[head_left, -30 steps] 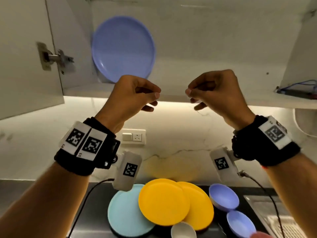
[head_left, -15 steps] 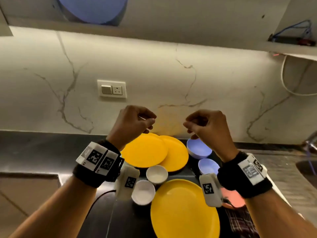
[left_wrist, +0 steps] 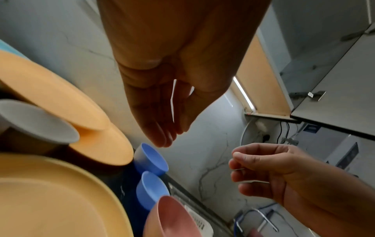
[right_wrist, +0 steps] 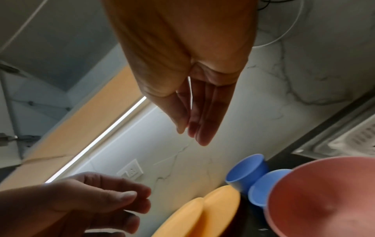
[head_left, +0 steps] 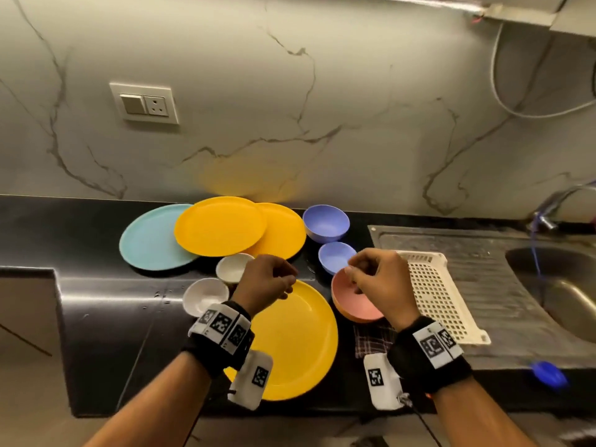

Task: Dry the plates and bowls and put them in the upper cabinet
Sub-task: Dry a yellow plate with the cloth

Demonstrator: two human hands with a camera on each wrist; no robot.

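My left hand hovers over the far edge of a large yellow plate at the counter's front, fingers loosely curled and holding nothing. My right hand hangs the same way above a pink bowl. Behind them lie a teal plate, two overlapping yellow plates, two blue bowls and two white bowls. A checked cloth lies under my right wrist. In the wrist views the left hand and the right hand are both empty. The upper cabinet is out of the head view.
A white perforated tray rests on the steel drainboard right of the bowls, with the sink and tap beyond. A wall socket sits on the marble backsplash. The black counter steps forward at the left.
Both hands came down from the upper cabinet shelf to just above the counter dishes. The view tilted down, so the blue plate in the cabinet is out of sight.
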